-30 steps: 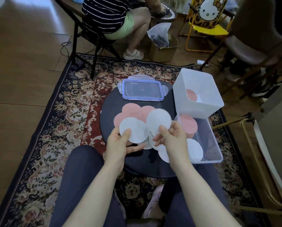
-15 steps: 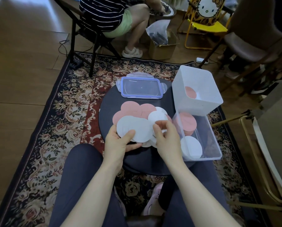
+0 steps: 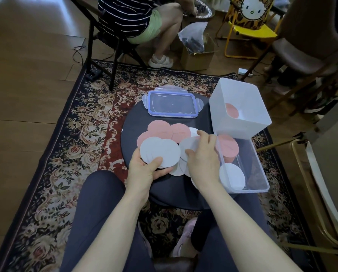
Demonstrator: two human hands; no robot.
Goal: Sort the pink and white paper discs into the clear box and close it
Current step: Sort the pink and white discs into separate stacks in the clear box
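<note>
A stack of white discs (image 3: 160,152) sits in the left hand (image 3: 144,171), thumb on top and fingers curled beneath, gripping it over the round black table (image 3: 136,122). Just at its 3 o'clock the right hand (image 3: 202,160) pinches another white disc (image 3: 189,145) between thumb and fingers, above more white discs lying loose on the table. Pink discs (image 3: 170,131) overlap at 12 o'clock of the stack. The clear box (image 3: 248,169) stands at the table's 3 o'clock edge, holding a pink pile (image 3: 228,147) at its far end and a white pile (image 3: 231,176) at its near end. Its blue-rimmed lid (image 3: 173,104) lies flat at the table's 12 o'clock. A white bin (image 3: 240,110) rests tilted against the box's far end, with one pink disc (image 3: 231,110) inside.
</note>
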